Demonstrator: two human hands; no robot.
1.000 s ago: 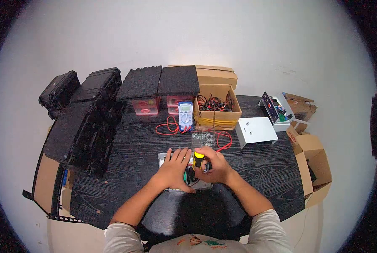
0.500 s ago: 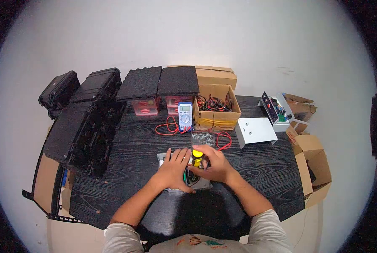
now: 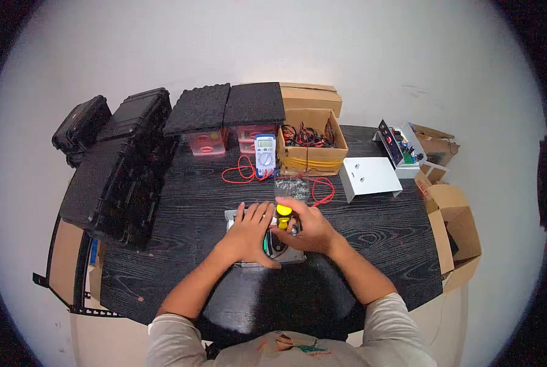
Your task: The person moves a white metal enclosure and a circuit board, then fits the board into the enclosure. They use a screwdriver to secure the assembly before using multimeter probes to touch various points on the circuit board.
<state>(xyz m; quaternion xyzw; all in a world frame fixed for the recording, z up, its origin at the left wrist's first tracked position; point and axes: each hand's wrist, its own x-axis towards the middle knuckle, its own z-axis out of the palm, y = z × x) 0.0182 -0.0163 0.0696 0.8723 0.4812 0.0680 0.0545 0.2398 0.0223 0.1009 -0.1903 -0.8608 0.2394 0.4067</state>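
Note:
A small grey-white metal case (image 3: pixel 295 256) lies at the near middle of the table, with dark and green parts inside. My left hand (image 3: pixel 247 237) rests across its left part, fingers stretched out and thumb apart toward the near edge. My right hand (image 3: pixel 312 229) is closed around a yellow-and-black screwdriver (image 3: pixel 284 211), its handle standing over the case. The screwdriver's tip is hidden by my fingers. Just beyond my hands lies a clear bag of small metal parts (image 3: pixel 292 188).
A multimeter (image 3: pixel 265 156) with red leads stands before a cardboard box (image 3: pixel 313 163) of cables. On the right are a white metal cover (image 3: pixel 372 178) and an opened electronic unit (image 3: pixel 401 147). Black hard cases (image 3: pixel 111 183) line the left; an open carton (image 3: pixel 457 235) stands at the right edge.
The whole view has shifted, so the table things sit slightly higher in it. My hands keep nearly the same pose on the case, with the screwdriver still in my right hand.

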